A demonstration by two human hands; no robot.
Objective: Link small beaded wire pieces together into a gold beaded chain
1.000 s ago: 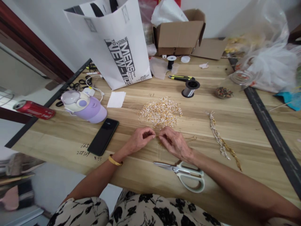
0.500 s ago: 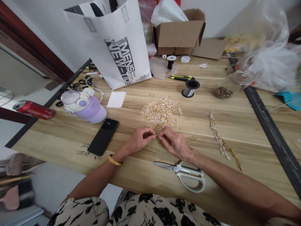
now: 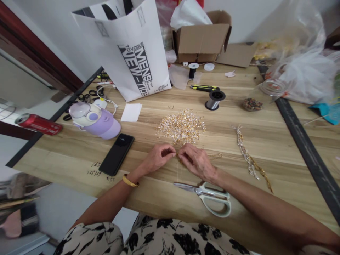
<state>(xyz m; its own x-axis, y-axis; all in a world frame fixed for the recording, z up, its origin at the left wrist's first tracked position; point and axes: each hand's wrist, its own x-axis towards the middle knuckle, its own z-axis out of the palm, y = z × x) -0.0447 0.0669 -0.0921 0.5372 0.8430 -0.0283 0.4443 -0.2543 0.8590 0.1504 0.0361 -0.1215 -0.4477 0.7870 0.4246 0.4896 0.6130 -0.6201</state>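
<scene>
My left hand (image 3: 162,156) is closed in a pinch, thumb against forefinger. Whatever lies between those fingertips is too small to make out. Almost touching it, my right hand (image 3: 198,161) is also pinched, around part of a thin gold chain. The rest of that gold chain (image 3: 219,155) trails out on the table behind the right hand, partly hidden by it. Just beyond both hands lies a loose heap of small gold and clear beads (image 3: 182,126). White-handled scissors (image 3: 215,200) rest below the right hand, blades pointing left.
A dark phone (image 3: 117,154) and a purple bottle (image 3: 98,122) are on the left. Right of the hands lie silver and gold chains (image 3: 247,156). A wire spool (image 3: 214,100), a yellow-black cutter (image 3: 204,87), a paper bag (image 3: 132,53) and a cardboard box (image 3: 203,39) stand farther back.
My right fingertips have shifted very slightly left, toward the left hand. Everything else stays where it was.
</scene>
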